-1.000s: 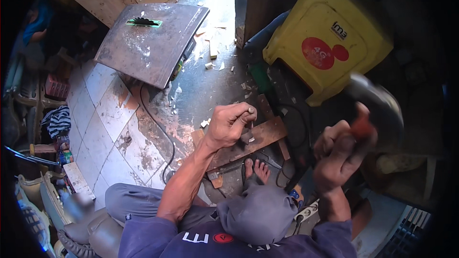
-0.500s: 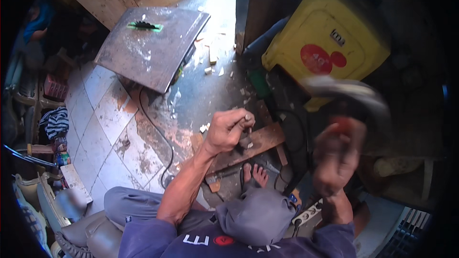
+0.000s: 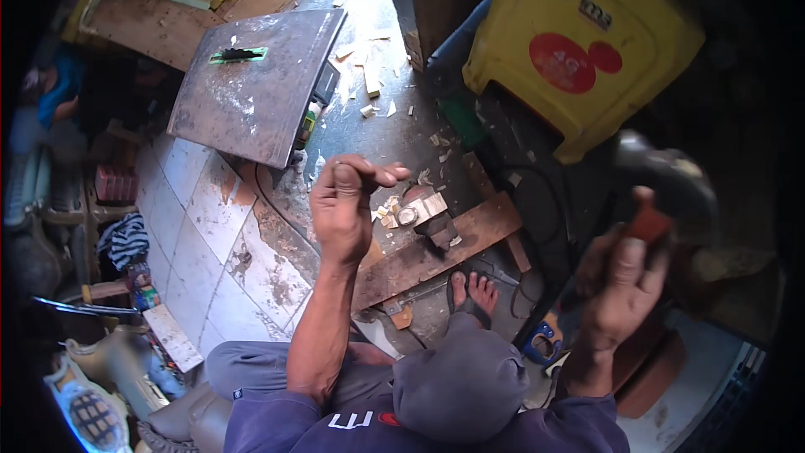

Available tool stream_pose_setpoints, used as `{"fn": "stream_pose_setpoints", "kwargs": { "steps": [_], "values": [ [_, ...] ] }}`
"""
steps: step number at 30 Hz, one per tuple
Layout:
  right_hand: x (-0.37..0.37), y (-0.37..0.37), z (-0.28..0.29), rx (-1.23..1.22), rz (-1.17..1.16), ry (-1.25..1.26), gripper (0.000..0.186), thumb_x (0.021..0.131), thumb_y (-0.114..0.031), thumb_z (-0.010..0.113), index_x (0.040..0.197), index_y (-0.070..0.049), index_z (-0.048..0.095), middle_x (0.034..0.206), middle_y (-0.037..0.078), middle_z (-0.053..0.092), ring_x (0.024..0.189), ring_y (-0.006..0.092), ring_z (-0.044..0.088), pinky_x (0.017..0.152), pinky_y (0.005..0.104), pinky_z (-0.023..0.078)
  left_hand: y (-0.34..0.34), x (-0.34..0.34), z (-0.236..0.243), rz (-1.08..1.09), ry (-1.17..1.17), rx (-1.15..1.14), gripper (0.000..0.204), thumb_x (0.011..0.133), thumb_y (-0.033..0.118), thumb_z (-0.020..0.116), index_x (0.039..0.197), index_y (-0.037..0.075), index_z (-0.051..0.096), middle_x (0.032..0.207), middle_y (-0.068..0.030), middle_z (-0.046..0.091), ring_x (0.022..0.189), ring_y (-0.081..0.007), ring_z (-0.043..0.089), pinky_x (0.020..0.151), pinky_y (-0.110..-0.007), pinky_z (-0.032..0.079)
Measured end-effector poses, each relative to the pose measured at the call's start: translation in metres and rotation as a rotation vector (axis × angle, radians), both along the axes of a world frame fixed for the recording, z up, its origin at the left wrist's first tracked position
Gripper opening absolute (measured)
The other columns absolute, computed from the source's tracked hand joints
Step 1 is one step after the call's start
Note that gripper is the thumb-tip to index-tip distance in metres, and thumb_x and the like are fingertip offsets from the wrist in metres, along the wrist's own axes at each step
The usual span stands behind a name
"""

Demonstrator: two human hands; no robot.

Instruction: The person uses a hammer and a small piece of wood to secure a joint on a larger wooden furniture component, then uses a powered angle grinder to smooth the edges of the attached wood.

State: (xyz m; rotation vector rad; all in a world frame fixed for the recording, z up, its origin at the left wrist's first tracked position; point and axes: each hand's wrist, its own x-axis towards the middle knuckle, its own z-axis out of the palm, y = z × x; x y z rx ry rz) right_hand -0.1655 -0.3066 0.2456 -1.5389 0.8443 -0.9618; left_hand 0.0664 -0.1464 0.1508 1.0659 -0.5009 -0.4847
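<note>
My right hand (image 3: 620,285) is closed around the orange-red grip of a hammer (image 3: 650,222), lifted at the right; its curved metal head is blurred. At the centre my left hand (image 3: 344,210) is raised, its fingers stretched to the right and its thumb up, with nothing plainly held. Just right of it, a small pale wooden piece (image 3: 426,209) with a round end lies across a dark metal block (image 3: 438,233). The block sits at a brown wooden plank (image 3: 478,235) on the floor. My left hand does not touch the piece.
A table saw (image 3: 251,88) with a slotted metal top stands at the far left. An upturned yellow plastic stool (image 3: 579,42) is at the far right. Several wood scraps (image 3: 371,80) litter the floor. A blue-handled tool (image 3: 545,340) lies beside my foot (image 3: 478,294).
My left hand has moved left and up, off the wooden piece and block, and its fingers have straightened. The hammer has shifted right in my right hand. The view has shifted slightly.
</note>
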Motion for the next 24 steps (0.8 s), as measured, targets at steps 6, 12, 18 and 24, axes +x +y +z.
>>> {"fn": "stream_pose_setpoints", "kwargs": {
  "steps": [6, 12, 18, 24],
  "values": [
    [-0.025, 0.018, -0.068, 0.379, 0.222, 0.248, 0.043, 0.109, -0.026, 0.056, 0.142, 0.001, 0.052, 0.082, 0.002, 0.062, 0.070, 0.0056, 0.059, 0.065, 0.0254, 0.052, 0.009, -0.005, 0.005, 0.088, 0.038, 0.394, 0.039, 0.112, 0.036, 0.049, 0.121, 0.000, 0.059, 0.078, -0.0050, 0.060, 0.081, -0.0178, 0.066, 0.079, -0.035, 0.056],
    [-0.044, 0.020, -0.096, 0.459, 0.308, 0.342, 0.046, 0.107, -0.025, 0.056, 0.146, 0.000, 0.050, 0.100, 0.018, 0.072, 0.089, 0.0223, 0.073, 0.077, 0.0371, 0.058, 0.023, -0.021, 0.018, 0.048, -0.087, 0.738, 0.039, 0.112, 0.028, 0.051, 0.131, -0.005, 0.060, 0.083, -0.0047, 0.059, 0.085, -0.0158, 0.066, 0.080, -0.031, 0.056],
    [-0.057, 0.000, -0.112, 0.469, 0.269, 0.357, 0.047, 0.106, -0.020, 0.057, 0.146, 0.004, 0.051, 0.123, 0.021, 0.071, 0.113, 0.0221, 0.068, 0.098, 0.0356, 0.052, 0.024, -0.029, 0.039, 0.044, -0.296, 0.882, 0.030, 0.108, 0.014, 0.058, 0.131, -0.004, 0.065, 0.089, -0.0066, 0.069, 0.078, -0.0131, 0.065, 0.071, -0.028, 0.053],
    [-0.060, -0.006, -0.111, 0.404, 0.291, 0.327, 0.046, 0.105, -0.019, 0.058, 0.145, 0.004, 0.051, 0.123, 0.023, 0.070, 0.114, 0.0240, 0.069, 0.098, 0.0366, 0.052, 0.022, -0.038, 0.055, -0.049, -1.010, 1.265, 0.038, 0.094, -0.004, 0.065, 0.131, 0.006, 0.070, 0.082, -0.0117, 0.061, 0.073, -0.0202, 0.063, 0.065, -0.033, 0.049]
  ]
}}
